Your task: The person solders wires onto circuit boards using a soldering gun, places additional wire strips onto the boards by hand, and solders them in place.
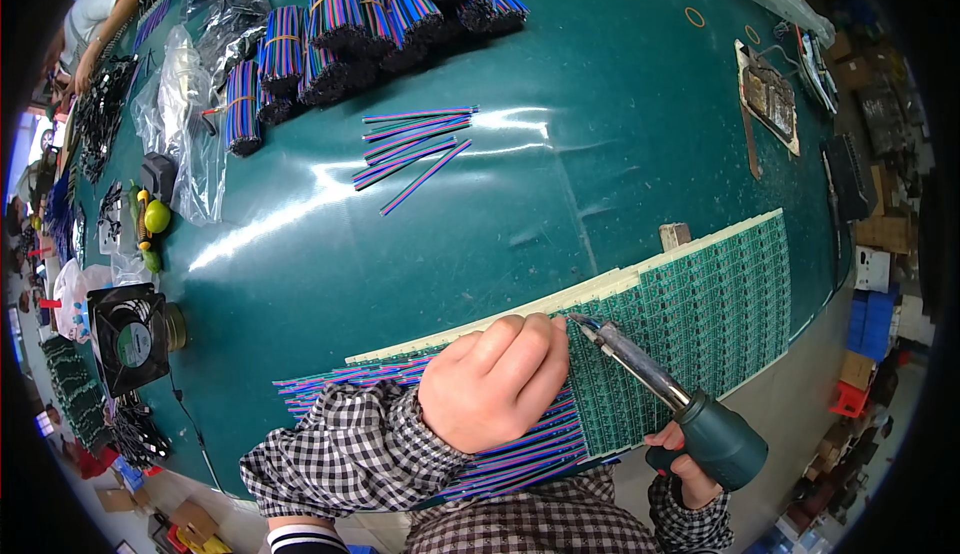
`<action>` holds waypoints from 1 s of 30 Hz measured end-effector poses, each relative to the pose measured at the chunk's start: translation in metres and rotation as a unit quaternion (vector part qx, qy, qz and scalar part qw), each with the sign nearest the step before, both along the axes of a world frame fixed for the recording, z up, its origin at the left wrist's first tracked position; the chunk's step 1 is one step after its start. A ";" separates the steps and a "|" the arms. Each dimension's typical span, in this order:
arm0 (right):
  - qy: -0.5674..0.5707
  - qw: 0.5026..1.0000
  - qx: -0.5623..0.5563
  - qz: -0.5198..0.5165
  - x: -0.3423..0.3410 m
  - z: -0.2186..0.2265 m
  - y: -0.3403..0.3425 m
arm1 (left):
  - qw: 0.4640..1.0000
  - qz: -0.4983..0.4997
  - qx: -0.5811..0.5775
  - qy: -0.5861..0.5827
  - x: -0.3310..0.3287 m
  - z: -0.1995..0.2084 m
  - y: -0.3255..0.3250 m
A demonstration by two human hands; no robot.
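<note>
My right hand point(688, 466) is wrapped round the green handle of a soldering iron point(722, 444). The iron's metal shaft slants up and left, and its tip is beside the fingertips of my left hand point(495, 382). That hand is closed in a pinch over a panel of green circuit boards point(690, 324); whatever is between its fingers is hidden. Many striped flat wires point(535, 449) lie in rows along the panel's left part, under my left forearm. A pale strip point(480, 329) runs along the far edge of the panel.
Several short striped wires point(415, 144) lie loose mid-table, with banded wire bundles point(385, 9) behind them. A small black fan point(130, 339) stands at the left. A small block point(675, 236) touches the panel's far edge. A stained tray point(768, 99) lies far right. Another person's arm point(105, 34) shows far left.
</note>
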State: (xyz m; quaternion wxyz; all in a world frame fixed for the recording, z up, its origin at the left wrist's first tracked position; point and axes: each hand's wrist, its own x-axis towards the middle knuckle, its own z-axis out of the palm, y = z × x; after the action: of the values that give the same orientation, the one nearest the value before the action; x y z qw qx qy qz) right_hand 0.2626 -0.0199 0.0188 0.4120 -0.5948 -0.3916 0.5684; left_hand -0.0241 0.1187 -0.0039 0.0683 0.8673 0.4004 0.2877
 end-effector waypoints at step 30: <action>-0.056 0.996 0.064 -0.007 0.003 -0.006 -0.004 | 1.000 -0.007 -0.021 -0.015 -0.003 0.002 0.002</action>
State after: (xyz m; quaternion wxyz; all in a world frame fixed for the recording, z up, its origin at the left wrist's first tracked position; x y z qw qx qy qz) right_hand 0.2658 -0.0239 0.0125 0.4310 -0.6006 -0.4456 0.5050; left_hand -0.0271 0.1204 -0.0022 0.0947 0.8638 0.3996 0.2919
